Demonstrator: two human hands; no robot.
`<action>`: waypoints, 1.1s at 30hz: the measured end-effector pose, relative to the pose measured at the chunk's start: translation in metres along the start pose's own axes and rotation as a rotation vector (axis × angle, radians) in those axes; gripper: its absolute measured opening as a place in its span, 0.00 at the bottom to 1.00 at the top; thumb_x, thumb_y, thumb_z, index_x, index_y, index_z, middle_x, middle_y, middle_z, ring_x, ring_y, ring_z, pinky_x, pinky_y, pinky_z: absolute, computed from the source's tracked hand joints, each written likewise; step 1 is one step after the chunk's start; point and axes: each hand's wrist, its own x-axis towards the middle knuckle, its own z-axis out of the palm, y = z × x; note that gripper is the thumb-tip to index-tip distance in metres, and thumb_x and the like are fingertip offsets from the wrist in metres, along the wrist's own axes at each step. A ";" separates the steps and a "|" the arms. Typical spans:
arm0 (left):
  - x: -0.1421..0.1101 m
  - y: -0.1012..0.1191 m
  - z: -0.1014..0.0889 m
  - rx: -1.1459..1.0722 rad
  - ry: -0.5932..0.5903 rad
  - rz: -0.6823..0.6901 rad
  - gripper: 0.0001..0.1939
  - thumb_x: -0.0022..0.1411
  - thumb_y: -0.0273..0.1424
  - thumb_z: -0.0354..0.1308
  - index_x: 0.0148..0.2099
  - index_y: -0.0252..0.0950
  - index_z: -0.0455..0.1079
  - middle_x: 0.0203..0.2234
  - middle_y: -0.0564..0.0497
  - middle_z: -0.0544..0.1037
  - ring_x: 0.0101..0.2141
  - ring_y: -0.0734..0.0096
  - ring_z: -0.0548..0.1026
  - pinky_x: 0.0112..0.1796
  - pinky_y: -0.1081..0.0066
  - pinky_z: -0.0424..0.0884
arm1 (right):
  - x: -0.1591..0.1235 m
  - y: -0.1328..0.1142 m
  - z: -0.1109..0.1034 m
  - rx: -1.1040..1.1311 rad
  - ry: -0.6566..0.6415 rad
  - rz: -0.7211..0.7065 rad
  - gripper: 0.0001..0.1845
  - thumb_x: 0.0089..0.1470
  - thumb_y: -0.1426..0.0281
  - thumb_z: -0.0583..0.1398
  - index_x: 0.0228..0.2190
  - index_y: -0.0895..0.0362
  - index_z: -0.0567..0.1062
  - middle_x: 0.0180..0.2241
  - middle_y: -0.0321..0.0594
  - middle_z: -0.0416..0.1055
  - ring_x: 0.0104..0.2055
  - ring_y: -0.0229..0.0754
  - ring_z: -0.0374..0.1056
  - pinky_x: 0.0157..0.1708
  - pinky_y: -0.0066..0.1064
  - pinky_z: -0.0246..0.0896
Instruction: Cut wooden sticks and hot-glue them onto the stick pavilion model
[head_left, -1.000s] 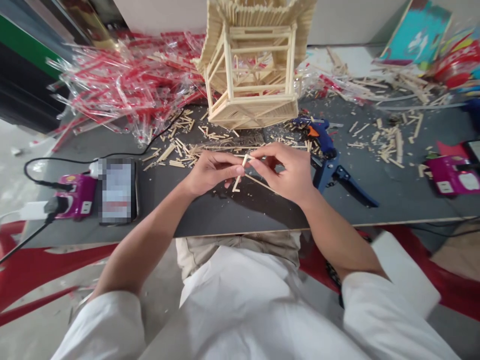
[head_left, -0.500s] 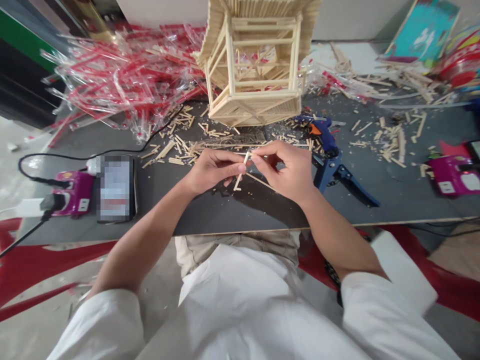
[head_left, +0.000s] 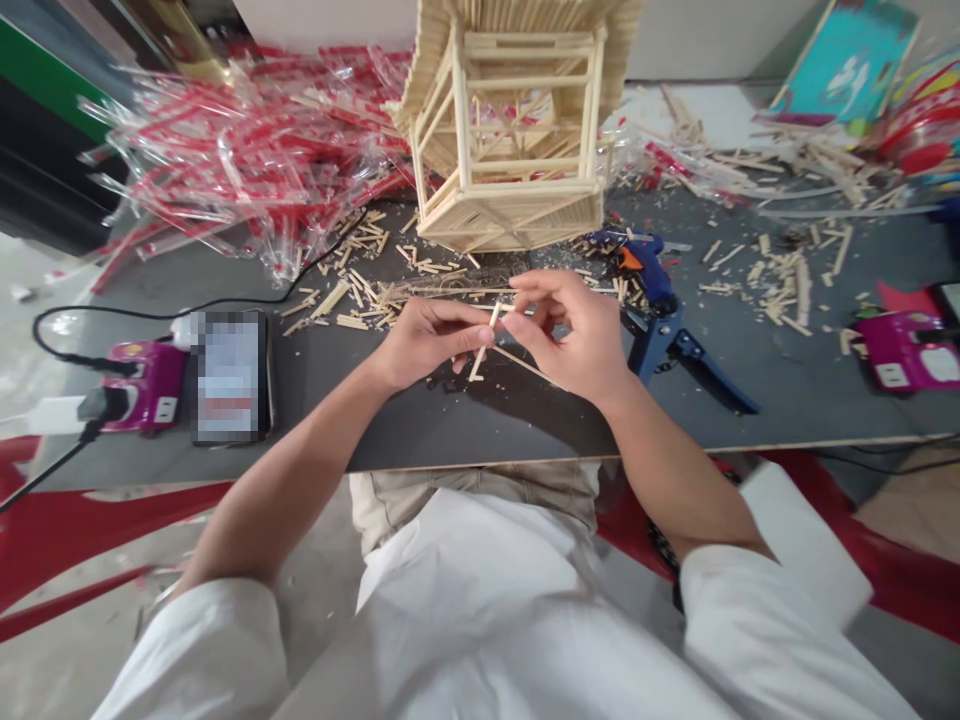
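Between the thumb and fingers of my left hand (head_left: 416, 342) is a small piece of glued wooden sticks (head_left: 478, 364), with short bits at its ends. Close on its right is my right hand (head_left: 577, 335), thumb and index finger apart. The thumb tip is beside the piece's upper end; whether it touches I cannot tell. A thin stick (head_left: 525, 364) slants from the piece towards my right palm, where its end is hidden. Beyond both hands stands a model house (head_left: 461, 120) built of pale sticks, with a ribbed roof.
A blue glue gun (head_left: 654, 275) and a blue-handled cutter (head_left: 709, 370) lie to the right. Left are a phone (head_left: 231, 380) and a purple power adapter (head_left: 154, 385) with cables. Red-and-clear wrappers (head_left: 255, 150) heap at the back left. Stick offcuts (head_left: 787, 285) litter the table.
My right index finger has lifted away from the thumb, opening the pinch at the upper end of the stick piece. My left hand keeps its hold almost unmoved.
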 end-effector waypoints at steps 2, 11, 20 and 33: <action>0.000 0.000 0.000 -0.004 0.005 0.001 0.16 0.59 0.43 0.76 0.41 0.36 0.87 0.26 0.49 0.82 0.20 0.79 0.73 0.21 0.78 0.72 | 0.000 0.002 0.000 0.045 -0.027 0.008 0.18 0.65 0.60 0.68 0.52 0.52 0.75 0.37 0.34 0.81 0.23 0.30 0.70 0.24 0.23 0.64; 0.000 -0.004 -0.003 0.005 0.013 -0.020 0.19 0.59 0.44 0.76 0.43 0.34 0.86 0.27 0.48 0.82 0.21 0.77 0.74 0.23 0.77 0.75 | 0.002 0.002 -0.002 -0.123 0.006 -0.091 0.06 0.68 0.64 0.63 0.42 0.52 0.79 0.36 0.38 0.81 0.23 0.33 0.67 0.27 0.29 0.65; 0.000 -0.002 0.000 0.005 -0.011 -0.029 0.18 0.59 0.44 0.76 0.42 0.33 0.86 0.28 0.47 0.83 0.22 0.75 0.76 0.24 0.76 0.78 | 0.003 0.003 -0.001 -0.086 0.026 -0.125 0.04 0.68 0.65 0.64 0.39 0.52 0.79 0.37 0.39 0.81 0.23 0.34 0.67 0.26 0.31 0.64; 0.001 -0.003 -0.001 0.003 -0.036 -0.034 0.19 0.59 0.45 0.76 0.41 0.34 0.86 0.29 0.47 0.83 0.23 0.76 0.76 0.24 0.77 0.77 | 0.002 0.003 0.004 -0.113 0.073 -0.206 0.01 0.67 0.70 0.64 0.40 0.51 0.78 0.37 0.38 0.80 0.24 0.34 0.67 0.25 0.29 0.65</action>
